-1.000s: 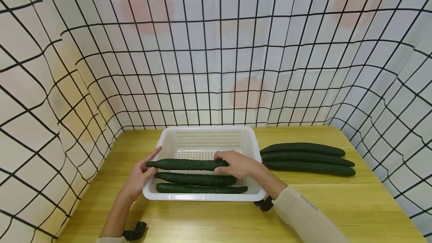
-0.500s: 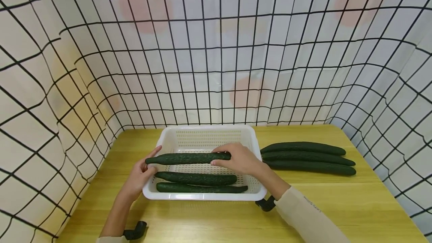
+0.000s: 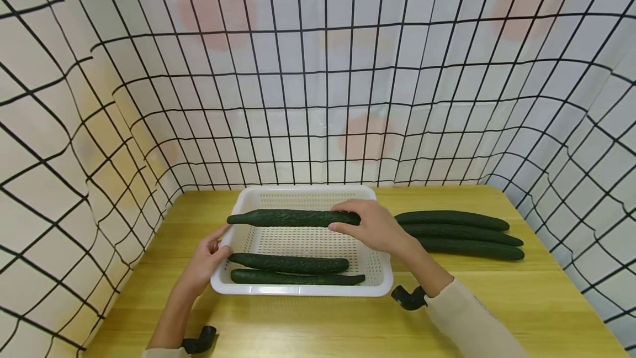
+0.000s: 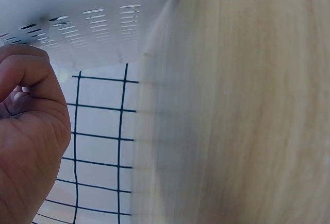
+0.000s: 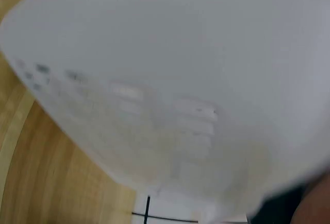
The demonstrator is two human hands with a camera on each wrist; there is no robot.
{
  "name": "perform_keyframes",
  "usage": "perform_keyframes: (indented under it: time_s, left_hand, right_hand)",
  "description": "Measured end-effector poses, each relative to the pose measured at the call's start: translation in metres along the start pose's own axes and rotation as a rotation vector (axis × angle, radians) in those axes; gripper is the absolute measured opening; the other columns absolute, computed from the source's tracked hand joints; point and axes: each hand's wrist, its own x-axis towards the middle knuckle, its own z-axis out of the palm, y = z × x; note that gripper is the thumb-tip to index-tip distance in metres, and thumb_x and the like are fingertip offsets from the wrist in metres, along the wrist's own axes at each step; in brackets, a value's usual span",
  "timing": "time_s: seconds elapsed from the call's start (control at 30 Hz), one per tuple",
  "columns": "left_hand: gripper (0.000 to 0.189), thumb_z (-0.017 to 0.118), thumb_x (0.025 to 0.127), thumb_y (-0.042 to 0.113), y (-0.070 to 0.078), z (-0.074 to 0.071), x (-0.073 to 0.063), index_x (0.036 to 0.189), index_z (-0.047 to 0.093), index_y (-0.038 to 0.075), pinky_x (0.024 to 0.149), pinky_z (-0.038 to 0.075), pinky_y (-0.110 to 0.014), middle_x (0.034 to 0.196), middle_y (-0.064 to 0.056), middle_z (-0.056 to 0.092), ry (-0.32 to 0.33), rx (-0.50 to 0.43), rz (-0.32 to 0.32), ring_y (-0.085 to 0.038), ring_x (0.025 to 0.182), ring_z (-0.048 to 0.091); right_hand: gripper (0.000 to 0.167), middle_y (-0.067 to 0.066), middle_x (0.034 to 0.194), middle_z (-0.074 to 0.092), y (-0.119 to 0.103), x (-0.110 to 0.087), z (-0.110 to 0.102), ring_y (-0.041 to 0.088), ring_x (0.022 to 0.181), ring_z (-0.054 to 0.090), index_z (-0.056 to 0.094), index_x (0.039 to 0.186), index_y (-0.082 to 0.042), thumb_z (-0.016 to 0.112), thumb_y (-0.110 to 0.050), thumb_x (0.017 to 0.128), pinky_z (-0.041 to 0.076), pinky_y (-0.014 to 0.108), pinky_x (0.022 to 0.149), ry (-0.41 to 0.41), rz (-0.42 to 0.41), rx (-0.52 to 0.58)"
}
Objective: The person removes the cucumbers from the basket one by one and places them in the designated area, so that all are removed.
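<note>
In the head view my right hand [image 3: 370, 224] grips a long dark green cucumber [image 3: 288, 217] near its right end, thumb in front and fingers behind. This cucumber lies level over the back half of a white plastic basket [image 3: 298, 290]. My left hand [image 3: 203, 264] holds the basket's left rim, and in the left wrist view its fingers [image 4: 31, 74] curl close against the perforated wall. Two more cucumbers, a middle one [image 3: 288, 263] and a front one [image 3: 298, 278], lie side by side in the basket. The right wrist view mostly shows the basket's outer wall [image 5: 154, 38].
To the right of the basket, three cucumbers [image 3: 462, 231] lie together on the yellow wooden table [image 3: 308, 325]. A white sheet with a black grid pattern [image 3: 318, 93] surrounds the table at the back and sides. Black wrist mounts [image 3: 201, 340] stick out by both forearms.
My right hand has raised the held cucumber and carried it back and to the right. Its left end has come away from my left hand, which stays at the rim.
</note>
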Motion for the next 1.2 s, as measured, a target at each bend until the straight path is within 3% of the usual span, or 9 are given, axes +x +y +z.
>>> perform_keyframes:
  time_s: [0.03,0.17,0.27,0.37,0.5,0.7,0.93,1.2]
  left_hand:
    - [0.068,0.049,0.099,0.000,0.000,0.000,0.000,0.163,0.026,0.003,0.067,0.063,-0.037,0.127,-0.041,0.059,-0.002,0.001,0.005,-0.014,0.085,0.072]
    - [0.069,0.048,0.098,-0.003,0.000,0.000,0.000,0.163,0.031,0.010,0.066,0.063,-0.039,0.096,-0.027,0.068,-0.005,0.007,0.027,-0.016,0.082,0.070]
    - [0.068,0.048,0.098,-0.003,-0.001,0.000,0.001,0.163,0.033,0.013,0.064,0.063,-0.039,0.072,-0.015,0.062,-0.012,0.014,0.032,-0.021,0.073,0.069]
    - [0.068,0.047,0.098,-0.003,-0.001,0.000,0.001,0.163,0.032,0.013,0.063,0.063,-0.040,0.075,-0.019,0.063,-0.019,0.012,0.035,-0.021,0.072,0.069]
    - [0.068,0.048,0.098,-0.003,-0.002,0.000,0.001,0.162,0.033,0.013,0.063,0.063,-0.040,0.092,-0.030,0.066,-0.006,0.013,0.041,-0.018,0.077,0.069]
    - [0.068,0.048,0.098,-0.004,-0.001,0.000,0.001,0.162,0.033,0.012,0.062,0.063,-0.040,0.075,-0.020,0.062,-0.010,0.003,0.037,-0.019,0.072,0.068]
    - [0.068,0.049,0.097,-0.003,0.001,0.003,0.002,0.162,0.035,0.014,0.064,0.063,-0.040,0.094,-0.024,0.067,0.000,0.008,0.022,-0.020,0.078,0.068]
    - [0.069,0.048,0.098,-0.003,0.000,0.002,0.001,0.163,0.032,0.013,0.061,0.062,-0.040,0.071,-0.012,0.058,-0.014,0.003,0.025,-0.024,0.072,0.068]
  right_hand:
    - [0.053,-0.003,0.139,0.066,0.001,-0.002,-0.003,0.026,0.131,0.060,0.068,0.136,-0.024,0.066,-0.057,0.094,0.052,0.053,0.105,0.003,0.010,-0.002]
    - [0.054,-0.001,0.139,0.066,0.009,-0.010,-0.012,0.028,0.131,0.060,0.067,0.137,-0.024,0.066,-0.057,0.094,0.051,0.056,0.104,0.017,0.045,-0.025]
    - [0.055,0.001,0.140,0.066,0.017,-0.017,-0.018,0.030,0.132,0.059,0.067,0.137,-0.022,0.065,-0.057,0.095,0.050,0.057,0.106,0.028,0.064,-0.048]
    - [0.056,0.002,0.140,0.066,0.024,-0.024,-0.023,0.031,0.133,0.058,0.067,0.137,-0.021,0.065,-0.057,0.095,0.049,0.057,0.107,0.043,0.085,-0.052]
    - [0.056,0.003,0.140,0.065,0.034,-0.033,-0.028,0.031,0.134,0.058,0.067,0.136,-0.020,0.065,-0.058,0.095,0.049,0.057,0.108,0.056,0.104,-0.056]
    - [0.053,0.005,0.138,0.066,0.048,-0.050,-0.035,0.033,0.131,0.060,0.067,0.135,-0.020,0.065,-0.055,0.095,0.049,0.057,0.106,0.081,0.111,-0.076]
    - [0.050,0.008,0.138,0.067,0.067,-0.073,-0.045,0.035,0.129,0.061,0.066,0.135,-0.016,0.066,-0.049,0.097,0.050,0.060,0.103,0.108,0.114,-0.089]
    - [0.051,0.010,0.142,0.064,0.082,-0.098,-0.059,0.039,0.131,0.059,0.064,0.138,-0.019,0.066,-0.050,0.097,0.050,0.063,0.100,0.107,0.180,-0.122]
